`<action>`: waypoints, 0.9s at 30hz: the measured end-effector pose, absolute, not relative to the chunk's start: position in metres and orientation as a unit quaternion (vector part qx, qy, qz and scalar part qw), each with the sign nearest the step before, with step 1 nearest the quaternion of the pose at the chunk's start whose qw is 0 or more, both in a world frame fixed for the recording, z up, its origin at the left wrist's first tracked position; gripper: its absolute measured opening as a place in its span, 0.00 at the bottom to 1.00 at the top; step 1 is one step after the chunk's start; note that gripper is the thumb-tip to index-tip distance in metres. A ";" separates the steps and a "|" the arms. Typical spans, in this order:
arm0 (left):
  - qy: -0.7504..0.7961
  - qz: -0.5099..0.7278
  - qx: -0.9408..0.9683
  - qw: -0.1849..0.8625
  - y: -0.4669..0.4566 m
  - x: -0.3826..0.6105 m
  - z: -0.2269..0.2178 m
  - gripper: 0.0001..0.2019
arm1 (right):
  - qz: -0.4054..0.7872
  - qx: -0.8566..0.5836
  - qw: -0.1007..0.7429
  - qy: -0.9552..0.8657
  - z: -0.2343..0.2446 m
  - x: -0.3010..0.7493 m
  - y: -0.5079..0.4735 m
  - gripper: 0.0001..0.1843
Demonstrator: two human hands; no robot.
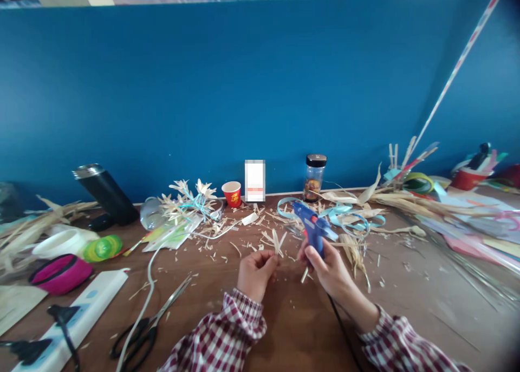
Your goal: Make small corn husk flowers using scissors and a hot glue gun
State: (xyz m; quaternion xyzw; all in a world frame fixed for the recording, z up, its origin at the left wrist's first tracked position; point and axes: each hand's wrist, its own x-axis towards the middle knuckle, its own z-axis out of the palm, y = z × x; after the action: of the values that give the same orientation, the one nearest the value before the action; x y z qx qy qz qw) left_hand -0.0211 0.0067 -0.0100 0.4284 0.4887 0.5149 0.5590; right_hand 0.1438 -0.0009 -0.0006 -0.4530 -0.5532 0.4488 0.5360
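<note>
My right hand (329, 266) is wrapped round the handle of a blue hot glue gun (312, 231), held up over the table right of centre. To its left, my left hand (257, 272) pinches the base of a small pale flower of dried husk strips (278, 242), its pointed petals standing upward. A gap separates the glue gun from the flower. Below the right hand's fingers a thin pale stick (304, 275) shows; I cannot tell whether it is held. Husk scraps lie around both hands.
Scissors (156, 320) and a white power strip (77, 318) lie at the left front. Behind stand finished husk flowers (190, 198), a red paper cup (232, 194), a lidded jar (314, 178) and a tilted black flask (108, 193). Long dried husks (430, 205) spread at right.
</note>
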 end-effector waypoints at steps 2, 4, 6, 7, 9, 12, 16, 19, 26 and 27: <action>0.499 0.533 0.416 0.542 0.013 -0.028 -0.008 0.11 | 0.424 -0.421 0.524 -0.607 0.002 0.151 -0.005 0.14; 0.508 0.556 0.391 0.529 0.019 -0.035 -0.005 0.11 | 0.407 -0.395 0.514 -0.643 0.005 0.155 -0.009 0.15; 0.514 0.573 0.367 0.522 0.023 -0.040 -0.002 0.11 | 0.413 -0.383 0.501 -0.657 0.009 0.155 -0.012 0.17; 0.520 0.577 0.358 0.518 0.025 -0.042 -0.001 0.11 | 0.425 -0.381 0.492 -0.657 0.010 0.154 -0.014 0.17; 0.533 0.582 0.343 0.509 0.028 -0.045 0.001 0.11 | 0.457 -0.378 0.465 -0.657 0.011 0.151 -0.016 0.17; 0.540 0.588 0.340 0.497 0.030 -0.047 0.002 0.11 | 0.478 -0.379 0.436 -0.662 0.008 0.147 -0.017 0.16; 0.540 0.588 0.352 0.488 0.030 -0.049 0.001 0.12 | 0.458 -0.391 0.427 -0.675 0.011 0.146 -0.021 0.17; 0.543 0.588 0.362 0.478 0.029 -0.049 0.002 0.11 | 0.458 -0.400 0.408 -0.681 0.020 0.144 -0.024 0.20; 0.548 0.612 0.414 0.392 0.028 -0.046 -0.003 0.10 | 0.453 -0.425 0.367 -0.692 0.027 0.143 -0.026 0.23; 0.553 0.611 0.422 0.377 0.028 -0.046 -0.005 0.09 | 0.453 -0.428 0.361 -0.694 0.028 0.142 -0.026 0.23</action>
State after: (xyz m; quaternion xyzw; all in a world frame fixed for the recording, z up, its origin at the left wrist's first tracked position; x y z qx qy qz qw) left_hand -0.0455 0.0284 -0.0045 0.4216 0.5535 0.6112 0.3773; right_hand 0.1423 -0.0260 0.0277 -0.4279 -0.6937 0.4530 0.3612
